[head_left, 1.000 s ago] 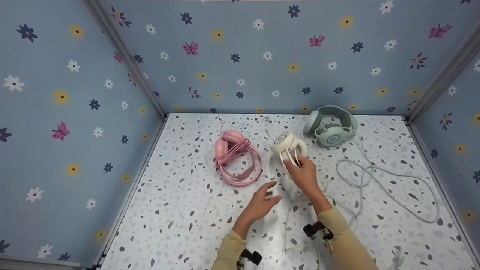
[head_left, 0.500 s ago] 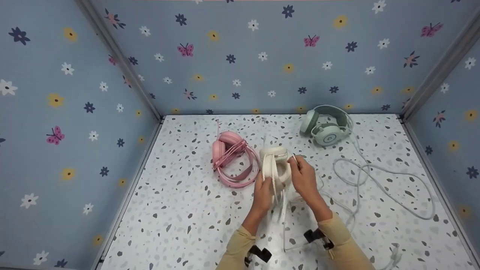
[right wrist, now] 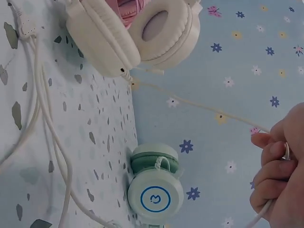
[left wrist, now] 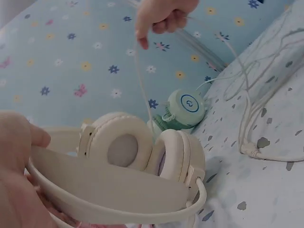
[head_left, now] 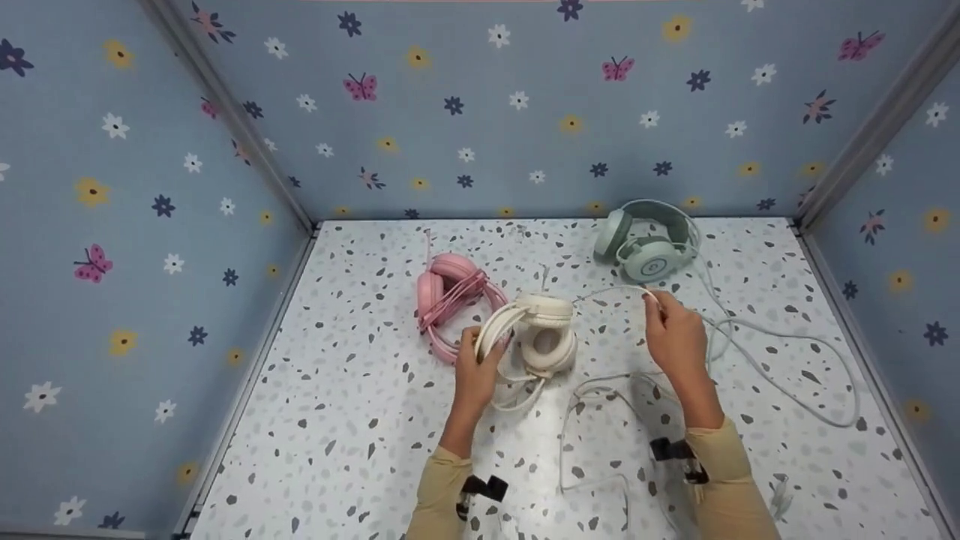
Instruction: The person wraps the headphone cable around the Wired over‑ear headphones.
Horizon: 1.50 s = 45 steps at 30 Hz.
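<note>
Cream headphones (head_left: 546,310) are held above the speckled table, their headband (left wrist: 109,185) gripped by my left hand (head_left: 476,371). Both ear cushions show in the left wrist view. My right hand (head_left: 677,337) pinches the headphones' cream cable (right wrist: 204,105), which stretches from an ear cup to the fingers. In the right wrist view the fingers (right wrist: 273,166) curl round that cable. Pink headphones (head_left: 431,296) with their cable wound round them lie just behind my left hand, partly covered by it and the cream headband.
Green headphones (head_left: 651,255) lie at the back right, their pale cable (head_left: 810,337) looping over the right side of the table. More loose cream cable (head_left: 562,450) trails across the front. Patterned walls (head_left: 495,127) enclose the back and sides.
My left hand has come up and taken the cream headphones by the headband, then shifted left. My right hand has let go of them and drawn the cable out to the right.
</note>
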Motion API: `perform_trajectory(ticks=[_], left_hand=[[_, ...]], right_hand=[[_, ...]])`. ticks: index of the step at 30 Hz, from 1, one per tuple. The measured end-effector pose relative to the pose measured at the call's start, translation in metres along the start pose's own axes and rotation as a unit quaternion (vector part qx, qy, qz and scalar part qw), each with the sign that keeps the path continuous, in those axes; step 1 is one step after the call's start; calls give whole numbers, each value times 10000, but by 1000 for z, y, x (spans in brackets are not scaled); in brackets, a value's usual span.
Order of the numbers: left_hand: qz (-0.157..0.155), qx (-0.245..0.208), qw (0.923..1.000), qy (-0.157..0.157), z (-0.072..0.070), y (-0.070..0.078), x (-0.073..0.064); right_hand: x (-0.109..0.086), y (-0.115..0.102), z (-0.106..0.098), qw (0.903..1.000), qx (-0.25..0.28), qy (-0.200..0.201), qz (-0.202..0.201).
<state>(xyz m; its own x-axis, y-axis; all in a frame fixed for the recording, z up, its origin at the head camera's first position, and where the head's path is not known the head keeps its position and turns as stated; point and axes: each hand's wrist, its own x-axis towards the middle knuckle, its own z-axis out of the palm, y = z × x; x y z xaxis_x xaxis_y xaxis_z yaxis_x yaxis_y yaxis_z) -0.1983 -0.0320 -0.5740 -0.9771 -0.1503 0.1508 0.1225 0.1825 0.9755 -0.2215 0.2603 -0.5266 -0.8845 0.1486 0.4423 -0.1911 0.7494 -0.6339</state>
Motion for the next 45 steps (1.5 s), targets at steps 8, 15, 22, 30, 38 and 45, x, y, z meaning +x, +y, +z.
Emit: perform_trajectory(ticks=[8,15,22,30,38,45], left_hand=[[-404,-2542,9640,-674,-19,-6,10],[-926,-4184,8970,-1086,-34,-14,18],[-821,-4654,8747,-1074,-34,-8,23],[-1035,-6149,7581,-1908,-37,-9,24],[-1093,-6653,6783,-2922,-48,-13,28],[-1322,-6690,6477,-3399,-47,-6,35]], right_hand=[[-6,-9,3,9931,-520,-1017,-270],[-27,-28,13,9748,-1214,-943,-1619],[-57,-77,36,9167,-1923,-1252,-3272],[-79,-80,39,9258,-1092,-2180,-2888],[-83,-35,16,9463,676,-2701,-1645],[-70,-20,16,9112,1807,-3592,-893]])
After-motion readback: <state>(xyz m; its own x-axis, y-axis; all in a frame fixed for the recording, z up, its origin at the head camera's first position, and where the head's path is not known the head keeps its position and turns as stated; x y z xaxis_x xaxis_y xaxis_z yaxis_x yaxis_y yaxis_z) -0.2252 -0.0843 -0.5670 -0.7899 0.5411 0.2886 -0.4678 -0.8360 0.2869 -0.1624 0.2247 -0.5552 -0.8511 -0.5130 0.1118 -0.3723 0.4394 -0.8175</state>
